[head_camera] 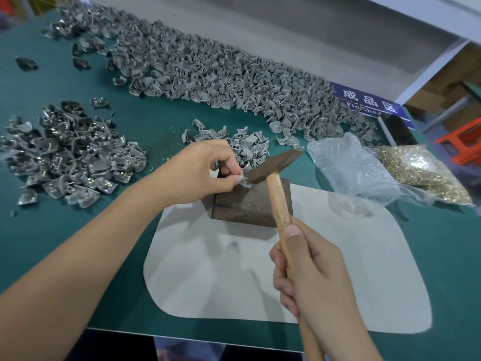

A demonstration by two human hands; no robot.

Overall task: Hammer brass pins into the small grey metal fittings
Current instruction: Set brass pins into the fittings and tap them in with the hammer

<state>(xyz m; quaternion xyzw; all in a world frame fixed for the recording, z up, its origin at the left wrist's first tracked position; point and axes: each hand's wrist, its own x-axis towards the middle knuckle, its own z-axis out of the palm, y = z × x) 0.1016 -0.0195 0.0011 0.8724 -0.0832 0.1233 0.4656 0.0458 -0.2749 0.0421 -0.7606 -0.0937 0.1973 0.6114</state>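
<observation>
Left fingers (235,178): thumb and forefinger pinched together on one small grey fitting (246,182), holding it down on the block.
Right fingers (292,233): curled round the wooden handle of the hammer (270,166), thumb laid straight up along the shaft.
Left hand (200,170): comes in from the left of the block, knuckles up.
Right hand (309,277): nearer the viewer than the block, well down the handle.
Block (247,201): dark, rusty metal, resting on the far edge of a pale mat (260,282).
Hammer head: dark, its face touching or just above the held fitting at the block's far-left corner; which, I cannot tell.
Brass pins (421,175): a gold heap in a clear plastic bag (354,165), to the right of the block.
Small loose fittings (247,147): just beyond the block.
Long grey heap (208,66): well beyond the block, along the table's far side.
Pile with brass showing (67,155): well to the left of the block.
Table (130,121): green top under everything.
Blue sign (369,102): beyond the block to the right, partly covered by fittings.
</observation>
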